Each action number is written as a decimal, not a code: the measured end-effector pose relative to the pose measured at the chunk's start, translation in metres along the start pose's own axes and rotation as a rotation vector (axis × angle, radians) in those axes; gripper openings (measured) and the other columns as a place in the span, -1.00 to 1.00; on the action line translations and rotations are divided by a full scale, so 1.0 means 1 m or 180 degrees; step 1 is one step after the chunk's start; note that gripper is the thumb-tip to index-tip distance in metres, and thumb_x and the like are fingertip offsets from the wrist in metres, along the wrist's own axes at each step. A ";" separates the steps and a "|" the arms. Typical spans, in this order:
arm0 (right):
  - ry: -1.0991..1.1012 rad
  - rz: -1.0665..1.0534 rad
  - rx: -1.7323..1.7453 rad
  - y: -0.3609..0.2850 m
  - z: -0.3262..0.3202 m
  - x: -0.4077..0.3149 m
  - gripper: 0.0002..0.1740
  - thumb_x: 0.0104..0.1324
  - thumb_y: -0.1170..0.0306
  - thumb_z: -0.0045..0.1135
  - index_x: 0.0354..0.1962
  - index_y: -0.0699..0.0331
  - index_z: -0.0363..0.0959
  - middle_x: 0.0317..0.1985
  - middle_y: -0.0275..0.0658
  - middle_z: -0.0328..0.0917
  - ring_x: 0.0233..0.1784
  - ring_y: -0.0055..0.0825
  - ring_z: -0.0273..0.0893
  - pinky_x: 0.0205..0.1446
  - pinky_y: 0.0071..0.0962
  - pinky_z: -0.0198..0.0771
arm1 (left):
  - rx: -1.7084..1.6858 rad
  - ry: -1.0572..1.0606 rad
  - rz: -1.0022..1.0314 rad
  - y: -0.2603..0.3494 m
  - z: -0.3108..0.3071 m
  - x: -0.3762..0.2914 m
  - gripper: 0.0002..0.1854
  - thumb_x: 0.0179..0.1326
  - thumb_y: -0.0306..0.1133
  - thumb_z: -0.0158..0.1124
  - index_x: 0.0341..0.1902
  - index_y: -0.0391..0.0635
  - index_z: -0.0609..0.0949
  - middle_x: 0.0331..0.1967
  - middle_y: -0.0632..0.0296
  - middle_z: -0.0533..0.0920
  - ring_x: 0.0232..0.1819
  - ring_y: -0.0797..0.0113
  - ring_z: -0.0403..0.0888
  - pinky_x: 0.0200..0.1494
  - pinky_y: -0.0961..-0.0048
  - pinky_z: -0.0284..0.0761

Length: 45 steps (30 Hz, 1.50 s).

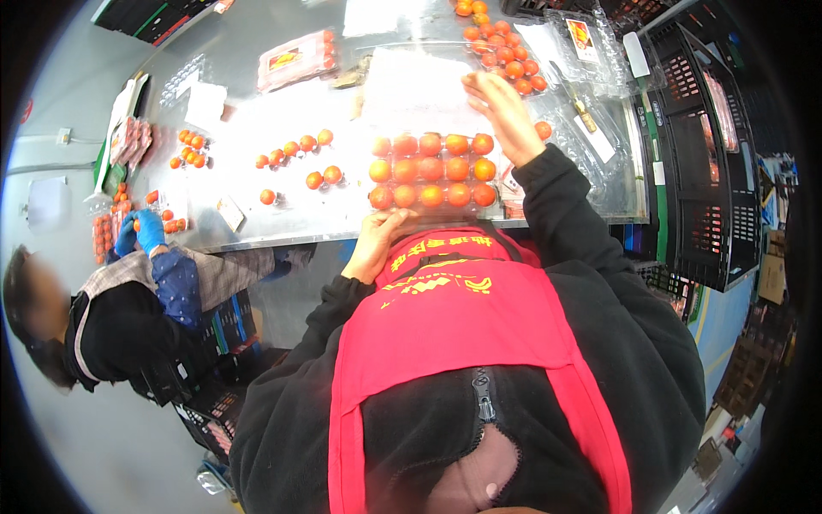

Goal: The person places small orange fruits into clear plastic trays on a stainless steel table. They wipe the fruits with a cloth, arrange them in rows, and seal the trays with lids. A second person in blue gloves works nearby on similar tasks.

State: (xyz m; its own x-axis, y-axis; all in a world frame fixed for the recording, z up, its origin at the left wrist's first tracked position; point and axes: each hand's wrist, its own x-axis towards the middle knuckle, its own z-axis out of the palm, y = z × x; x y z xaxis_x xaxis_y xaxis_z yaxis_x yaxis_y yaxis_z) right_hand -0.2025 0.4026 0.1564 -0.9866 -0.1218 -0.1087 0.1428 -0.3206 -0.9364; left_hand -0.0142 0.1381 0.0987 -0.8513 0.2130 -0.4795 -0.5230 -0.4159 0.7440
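Observation:
A clear plastic clamshell box [431,169] lies before me, its lower half filled with rows of orange-red tomatoes. Its lid [417,90], whitish under strong glare, extends away from me beyond the rows. My left hand [380,239] has its fingers curled at the box's near left rim. At the lid's right side, my right hand [504,115] is stretched out with its fingertips against the edge. A single tomato [543,130] sits just right of that wrist.
Loose tomatoes [504,51] lie behind my right hand, near clear plastic packaging [587,51] and a slim tool [583,112]. A closed tomato pack [297,59] is at the back left. A co-worker's blue-gloved hands [142,230] handle tomatoes. Black crates [700,154] stand right.

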 end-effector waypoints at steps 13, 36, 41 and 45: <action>-0.0069 -0.0914 -0.2418 0.057 -0.026 -0.011 -0.59 0.54 0.22 0.14 0.20 0.26 0.54 0.15 -0.08 0.66 0.26 -0.17 0.59 0.33 -0.23 0.44 | 0.2052 -0.0517 0.0834 0.154 -0.013 0.022 -0.75 0.42 -0.47 0.27 0.09 -0.29 0.74 0.05 0.15 0.78 0.09 0.38 0.69 0.23 0.39 0.53; -0.1094 -0.1106 -0.4374 0.028 0.012 -0.008 -0.58 0.45 0.18 0.08 0.22 -0.09 0.61 0.36 -0.52 0.54 0.11 -0.30 0.45 0.06 -0.18 0.34 | 0.1544 0.0495 0.0786 0.212 -0.086 0.298 -0.77 0.33 -0.37 0.37 -0.01 -0.21 0.70 -0.19 0.24 0.74 -0.15 0.40 0.66 -0.06 0.42 0.54; -0.1295 -0.0920 -0.4330 0.028 0.011 -0.004 -0.57 0.45 0.19 0.06 0.22 -0.09 0.60 0.33 -0.55 0.56 0.08 -0.29 0.44 0.03 -0.18 0.30 | 0.0936 0.1248 0.1685 0.242 -0.015 0.316 -0.83 0.37 -0.41 0.34 -0.06 -0.23 0.67 -0.15 0.23 0.70 -0.08 0.40 0.61 0.02 0.42 0.51; -0.1285 -0.0999 -0.4346 0.027 0.010 -0.002 -0.58 0.45 0.18 0.07 0.21 -0.06 0.61 0.29 -0.53 0.58 0.07 -0.29 0.43 0.06 -0.19 0.28 | 0.1808 -0.0124 0.2515 0.266 0.035 0.275 -0.67 0.26 -0.33 0.40 0.08 -0.14 0.66 -0.04 0.24 0.70 -0.04 0.34 0.60 0.09 0.38 0.51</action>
State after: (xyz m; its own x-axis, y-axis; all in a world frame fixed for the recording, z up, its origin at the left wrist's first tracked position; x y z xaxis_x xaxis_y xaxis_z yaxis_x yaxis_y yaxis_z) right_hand -0.1962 0.3844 0.1348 -0.8405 -0.5403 0.0395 -0.4819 0.7124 -0.5102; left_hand -0.3891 0.1171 0.1816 -0.9608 0.0891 0.2625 0.2664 0.0350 0.9632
